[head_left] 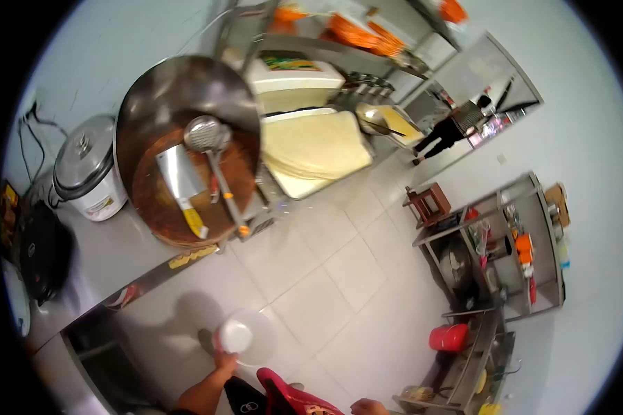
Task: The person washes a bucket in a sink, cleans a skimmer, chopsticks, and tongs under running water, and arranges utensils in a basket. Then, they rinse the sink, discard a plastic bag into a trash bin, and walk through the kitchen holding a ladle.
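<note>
Red-and-black clothing (278, 393) is seen nearest. A pale bowl (237, 337) is held above the tiled floor (318, 290), gripped at its side by the left hand (226, 361); whether the right hand's (369, 407) fingers are open or holding anything cannot be told.

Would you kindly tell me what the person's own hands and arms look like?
The left hand is gloveless, and its visible forearm is bare of any sleeve. The right hand, partly cut off, shows no glove either. Red and black clothing shows between them.
</note>
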A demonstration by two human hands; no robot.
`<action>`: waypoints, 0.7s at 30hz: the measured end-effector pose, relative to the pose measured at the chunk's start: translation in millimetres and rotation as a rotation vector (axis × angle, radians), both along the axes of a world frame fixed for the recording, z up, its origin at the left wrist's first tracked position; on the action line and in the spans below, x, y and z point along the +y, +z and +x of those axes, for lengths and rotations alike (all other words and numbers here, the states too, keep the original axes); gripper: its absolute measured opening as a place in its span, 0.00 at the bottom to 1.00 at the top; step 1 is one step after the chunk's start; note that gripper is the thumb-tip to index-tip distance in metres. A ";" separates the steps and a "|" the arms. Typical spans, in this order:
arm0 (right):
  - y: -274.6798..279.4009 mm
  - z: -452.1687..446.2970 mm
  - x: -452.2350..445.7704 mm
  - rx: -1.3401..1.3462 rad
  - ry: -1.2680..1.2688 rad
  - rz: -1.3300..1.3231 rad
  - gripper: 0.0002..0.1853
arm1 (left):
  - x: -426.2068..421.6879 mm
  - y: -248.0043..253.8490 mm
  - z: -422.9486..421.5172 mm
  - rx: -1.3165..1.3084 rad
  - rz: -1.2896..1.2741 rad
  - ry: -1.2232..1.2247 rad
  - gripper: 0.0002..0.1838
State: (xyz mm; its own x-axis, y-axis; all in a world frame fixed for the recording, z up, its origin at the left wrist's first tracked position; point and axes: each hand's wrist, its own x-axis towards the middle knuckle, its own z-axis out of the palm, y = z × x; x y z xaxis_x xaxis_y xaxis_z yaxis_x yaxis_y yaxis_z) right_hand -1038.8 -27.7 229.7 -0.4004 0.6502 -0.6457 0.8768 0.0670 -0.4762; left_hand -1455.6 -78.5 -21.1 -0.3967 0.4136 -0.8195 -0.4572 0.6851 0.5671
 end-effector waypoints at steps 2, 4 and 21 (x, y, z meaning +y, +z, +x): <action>0.8 49.5 -18.9 0.068 -0.108 0.031 0.15 | 27.3 35.1 61.5 -0.056 0.036 -0.141 0.32; 0.3 114.7 -34.0 0.034 -0.223 0.085 0.14 | 57.2 41.8 140.9 -0.080 0.083 -0.392 0.26; 29.5 433.9 -32.6 0.773 -1.525 -0.024 0.22 | 180.1 266.6 652.2 -0.338 0.408 -1.030 0.20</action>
State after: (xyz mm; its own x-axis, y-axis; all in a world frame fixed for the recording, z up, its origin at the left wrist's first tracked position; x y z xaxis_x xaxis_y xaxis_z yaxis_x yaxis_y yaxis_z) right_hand -604.8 -60.3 259.2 0.3269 0.7053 -0.6290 -0.2823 -0.5623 -0.7772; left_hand -803.5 101.5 245.5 0.4962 0.6712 -0.5507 0.0408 0.6156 0.7870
